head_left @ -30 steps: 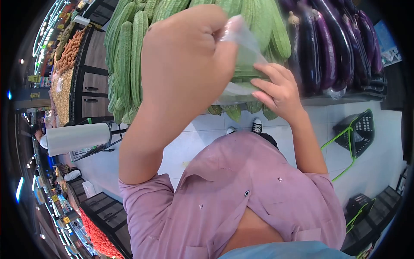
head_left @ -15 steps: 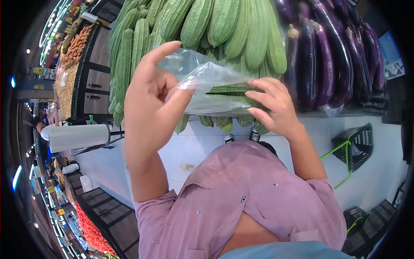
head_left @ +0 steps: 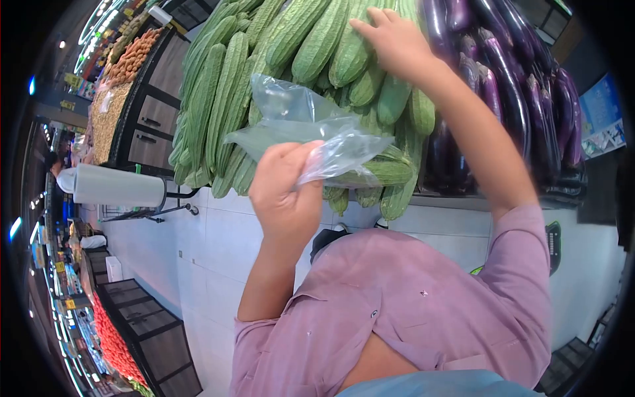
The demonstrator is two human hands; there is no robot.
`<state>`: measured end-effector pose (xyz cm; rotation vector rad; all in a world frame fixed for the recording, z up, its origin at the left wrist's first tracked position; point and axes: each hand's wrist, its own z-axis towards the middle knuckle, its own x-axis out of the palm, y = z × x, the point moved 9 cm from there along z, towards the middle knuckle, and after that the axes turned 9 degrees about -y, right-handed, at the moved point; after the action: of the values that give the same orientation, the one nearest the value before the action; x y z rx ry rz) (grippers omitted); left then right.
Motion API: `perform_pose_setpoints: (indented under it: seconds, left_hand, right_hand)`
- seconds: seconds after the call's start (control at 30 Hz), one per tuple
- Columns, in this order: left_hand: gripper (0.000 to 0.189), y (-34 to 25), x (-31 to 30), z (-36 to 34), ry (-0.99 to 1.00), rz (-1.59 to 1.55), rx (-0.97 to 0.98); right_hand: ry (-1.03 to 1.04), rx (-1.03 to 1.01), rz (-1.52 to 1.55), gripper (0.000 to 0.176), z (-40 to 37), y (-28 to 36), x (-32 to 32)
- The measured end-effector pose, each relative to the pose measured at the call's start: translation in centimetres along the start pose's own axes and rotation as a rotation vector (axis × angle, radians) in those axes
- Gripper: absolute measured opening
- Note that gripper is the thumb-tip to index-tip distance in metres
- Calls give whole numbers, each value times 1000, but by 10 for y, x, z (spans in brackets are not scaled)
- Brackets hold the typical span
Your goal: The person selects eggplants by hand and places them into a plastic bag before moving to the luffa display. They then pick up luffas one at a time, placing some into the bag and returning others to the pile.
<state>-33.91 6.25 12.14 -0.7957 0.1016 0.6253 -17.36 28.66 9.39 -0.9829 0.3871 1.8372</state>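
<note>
My left hand (head_left: pixel 291 192) is closed around the gathered edge of a clear plastic bag (head_left: pixel 297 116), whose loose mouth flares toward the pile. Behind and under the bag lies a heap of long green ridged luffas (head_left: pixel 228 99). One luffa (head_left: pixel 380 173) sticks out to the right of the bag, overlapping its lower edge in this view. My right hand (head_left: pixel 400 43) is stretched far over the heap, fingers apart, its fingertips right at the upper part of a thick luffa (head_left: pixel 349 56).
Dark purple eggplants (head_left: pixel 512 86) fill the display on the right, beside my right forearm. To the left, a large roll of plastic bags (head_left: pixel 119 186) sits on a stand. Bins with carrots (head_left: pixel 135 56) and peanuts (head_left: pixel 109 126) stand beyond it.
My right hand has left the bag and moved up over the luffa heap. My left hand has closed on the bag and shifted right and down. The view has shifted a little.
</note>
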Motion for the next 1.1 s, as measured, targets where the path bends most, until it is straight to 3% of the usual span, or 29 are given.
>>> perform_pose_setpoints:
  seconds: [0.13,0.17,0.27,0.33,0.43,0.47,0.53,0.6,0.67,0.7,0.73,0.77,0.87,0.9,0.97,1.0,1.1]
  left_hand:
    - [25,-9,18,1,33,-31,-42]
    - [25,-12,17,0,20,-26,-38]
    - [27,-15,16,-2,17,-2,-25]
    - [34,-15,14,-6,25,23,0]
    - [47,-14,13,-12,29,4,12]
    - [47,-14,12,-15,31,-2,18]
    - [52,-16,7,-19,30,25,57]
    - [50,-19,1,-28,-27,6,170]
    - [48,-28,-9,-33,-96,-16,274]
    - [45,-40,-13,-39,-96,-32,380]
    - [41,-53,-18,-45,-98,-46,483]
    - [39,-58,-18,-49,-49,-91,506]
    - [53,-64,10,-67,304,-334,471]
    - [53,-72,13,-70,304,-342,463]
    - [64,-68,49,-81,638,-542,-36]
    - [64,-73,53,-86,638,-550,-50]
    - [58,-76,82,-120,842,-769,-367]
  right_hand:
    - [-133,-232,-70,49,19,-1,14]
    - [-49,-256,-111,39,21,-3,21]
    - [-169,-320,-43,40,14,-13,9]
    - [-226,-286,17,46,11,-21,-7]
    - [-357,-54,287,58,1,-47,-54]
    - [-281,91,340,54,-2,-57,-63]
    - [-501,-8,324,39,-16,-45,-143]
    - [-578,27,417,44,-31,-48,-192]
    - [-540,81,838,42,-45,-65,-212]
    - [-496,136,598,42,-63,-71,-227]
    - [-526,154,567,50,-73,-87,-237]
    - [-531,258,942,44,-80,-78,-248]
    - [-367,320,1036,51,-119,-52,-270]
    - [-275,357,1067,56,-133,-36,-268]
    - [-122,457,1126,61,-164,2,-258]
    - [-62,521,1152,60,-176,23,-251]
    - [121,450,873,61,-191,79,-226]
